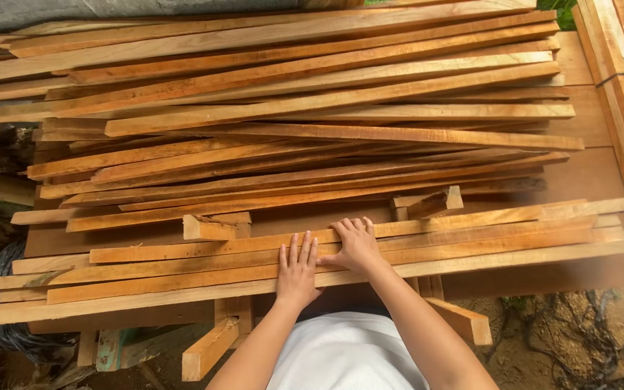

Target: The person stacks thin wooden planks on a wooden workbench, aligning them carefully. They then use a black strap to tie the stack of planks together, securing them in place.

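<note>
Both hands are lying flat, fingers spread, gripping nothing: left hand [297, 271] and right hand [357, 244] are pressing the near slat bundle [471, 242] at the worktop [586, 173] near edge. Slats are running left-right, directly under both palms; right hand reaching slightly farther.

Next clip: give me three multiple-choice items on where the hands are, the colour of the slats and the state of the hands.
1. Both hands rest on:
A. the near row of wooden slats
B. the far pile
C. the ground

2. The slats are:
A. grey
B. orange-brown
C. white

3. The hands are:
A. fists
B. flat, palms down
C. lifting a slat

Answers:
1 A: the left hand and right hand lie on the near row of wooden slats.
2 B: raw orange-brown wood.
3 B: fingers are spread flat and nothing is gripped.
</note>
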